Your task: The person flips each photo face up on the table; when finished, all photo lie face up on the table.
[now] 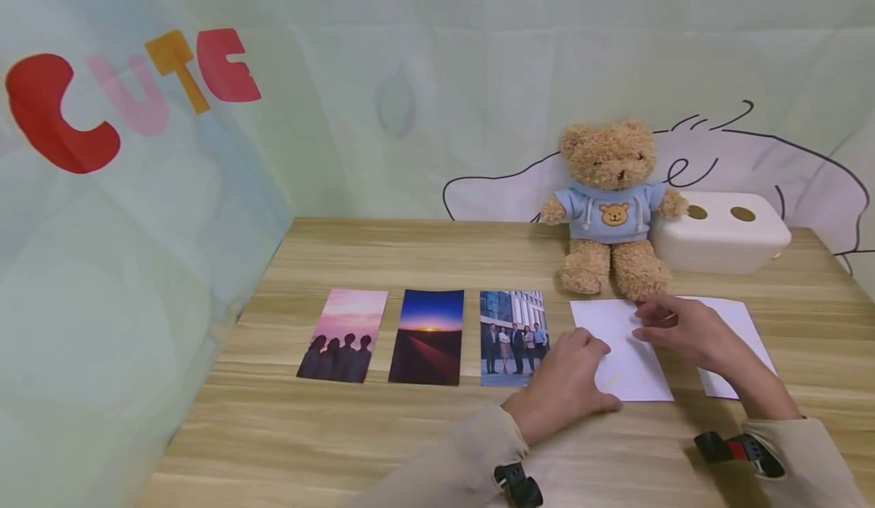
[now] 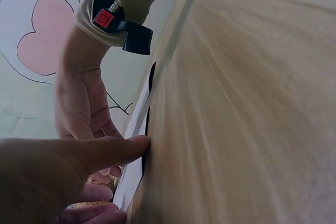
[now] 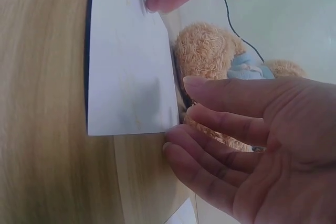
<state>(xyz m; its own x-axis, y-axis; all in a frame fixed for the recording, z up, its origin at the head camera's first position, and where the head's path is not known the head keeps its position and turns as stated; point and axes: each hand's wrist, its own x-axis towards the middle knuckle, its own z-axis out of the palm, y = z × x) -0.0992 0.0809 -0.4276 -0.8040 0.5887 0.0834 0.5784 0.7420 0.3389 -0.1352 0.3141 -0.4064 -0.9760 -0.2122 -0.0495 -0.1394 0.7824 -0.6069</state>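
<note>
A white card (image 1: 632,364), blank side up with a faint yellowish mark, lies on the table right of the photos. My left hand (image 1: 567,379) rests at its left side, thumb and fingers spread apart, the thumb at the near edge. In the left wrist view that thumb reaches straight to the edge of the card (image 2: 128,187). My right hand (image 1: 690,333) hovers by the far right corner with loosely bent fingers. Nothing shows between its thumb and fingers in the right wrist view, where fingertips are right at the card's (image 3: 126,66) corner.
Left of the card lie a group photo (image 1: 513,333), a sunset photo (image 1: 427,337) and a silhouette photo (image 1: 344,333). Another white card (image 1: 734,326) lies under the right forearm. A teddy bear (image 1: 611,204) and white box (image 1: 724,238) stand behind.
</note>
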